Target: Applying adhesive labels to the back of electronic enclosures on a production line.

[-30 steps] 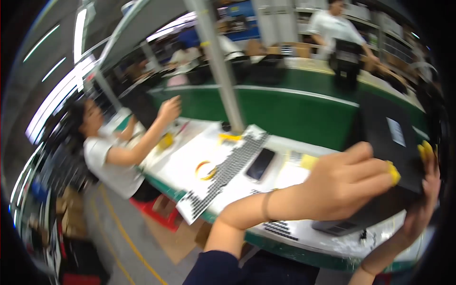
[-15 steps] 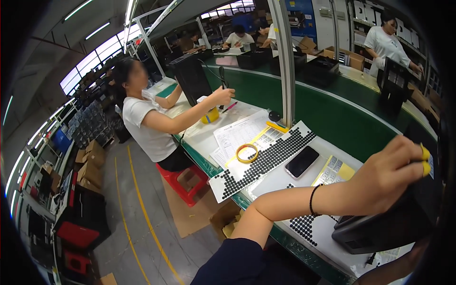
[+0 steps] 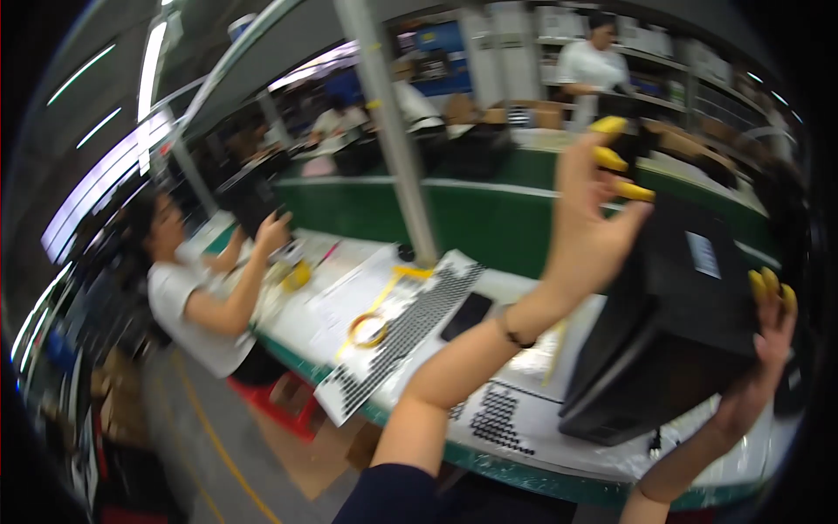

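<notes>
A large black box-shaped case (image 3: 672, 314) stands tilted on the workbench in front of me, with a small pale label (image 3: 703, 254) on its upper face. My left hand (image 3: 598, 214) is raised at the case's upper left edge. Its fingers, in yellow finger cots, are spread and point upward, with the thumb close to the case. Against the right side of the case lies my right hand (image 3: 758, 367), fingers stretched out flat and also tipped with yellow cots. Whether the thumb of the left hand touches the case I cannot tell.
Left of the case lie a dark phone (image 3: 467, 316), a white sheet of black round pads (image 3: 410, 327), a yellow tape roll (image 3: 367, 330) and papers (image 3: 336, 293). A metal post (image 3: 388, 131) rises behind. A co-worker (image 3: 196, 279) on a red stool (image 3: 275, 403) handles another black case.
My view has swung to the right. My left hand has gone from reaching over the case to being raised with spread fingers. My right hand has come into view on the case's right side.
</notes>
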### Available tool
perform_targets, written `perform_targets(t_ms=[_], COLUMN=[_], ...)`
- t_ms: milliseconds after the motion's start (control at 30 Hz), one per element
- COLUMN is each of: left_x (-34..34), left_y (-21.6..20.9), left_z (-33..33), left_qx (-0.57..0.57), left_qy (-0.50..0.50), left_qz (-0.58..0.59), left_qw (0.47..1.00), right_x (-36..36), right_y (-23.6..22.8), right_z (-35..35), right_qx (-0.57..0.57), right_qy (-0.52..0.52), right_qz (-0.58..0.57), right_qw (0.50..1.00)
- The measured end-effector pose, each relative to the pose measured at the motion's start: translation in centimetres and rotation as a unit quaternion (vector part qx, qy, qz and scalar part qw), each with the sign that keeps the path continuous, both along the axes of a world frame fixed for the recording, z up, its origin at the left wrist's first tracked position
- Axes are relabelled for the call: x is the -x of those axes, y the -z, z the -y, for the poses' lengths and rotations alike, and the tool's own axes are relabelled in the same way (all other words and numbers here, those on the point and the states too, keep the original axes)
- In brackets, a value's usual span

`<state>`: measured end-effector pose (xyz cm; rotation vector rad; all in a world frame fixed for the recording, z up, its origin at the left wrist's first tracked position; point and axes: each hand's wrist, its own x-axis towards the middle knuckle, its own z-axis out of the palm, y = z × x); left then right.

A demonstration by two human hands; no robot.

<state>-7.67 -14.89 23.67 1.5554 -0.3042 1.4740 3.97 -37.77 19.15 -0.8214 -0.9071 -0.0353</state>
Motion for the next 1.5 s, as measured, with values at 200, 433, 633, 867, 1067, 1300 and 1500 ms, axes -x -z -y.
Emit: perform_targets(t_ms=[200, 433, 633, 867, 1067, 1300, 1500], left_x=[-1.3, -3.8, -4.5, -3.9, -2.3, -4.0, -4.7], left_y=[-1.5, -2.3, -2.2, -2.5, -2.8, -2.2, -1.7], left_z=[-1.7, -1.9, -2.4, -3.2, -4.0, -3.5, -2.7], left_qx=[0.019, 0.007, 0.004, -0.06, -0.19, -0.012, 0.115], left_qy=[-0.005, -0.011, -0.046, -0.021, -0.049, 0.096, 0.17], left_qz=[-0.055, -0.15, -0.189, -0.21, -0.244, -0.252, -0.333], left_qw=[0.998, 0.989, 0.981, 0.976, 0.95, 0.963, 0.92], right_x=[3.7, 3.5, 3.6, 4.1, 3.9, 0.9, -5.6], right_y=[-2.0, -2.6, -2.9, -2.8, -2.7, -4.1, -5.6], right_z=[-1.3, -0.5, -0.4, -0.8, -0.9, -0.6, -3.4], right_qx=[-0.013, -0.02, 0.008, -0.003, -0.001, 0.023, 0.205], right_qy=[0.008, -0.07, -0.042, -0.035, -0.033, 0.063, 0.151], right_qz=[-0.051, -0.055, -0.031, -0.042, -0.042, 0.04, 0.146], right_qw=[0.999, 0.996, 0.999, 0.999, 0.999, 0.997, 0.956])
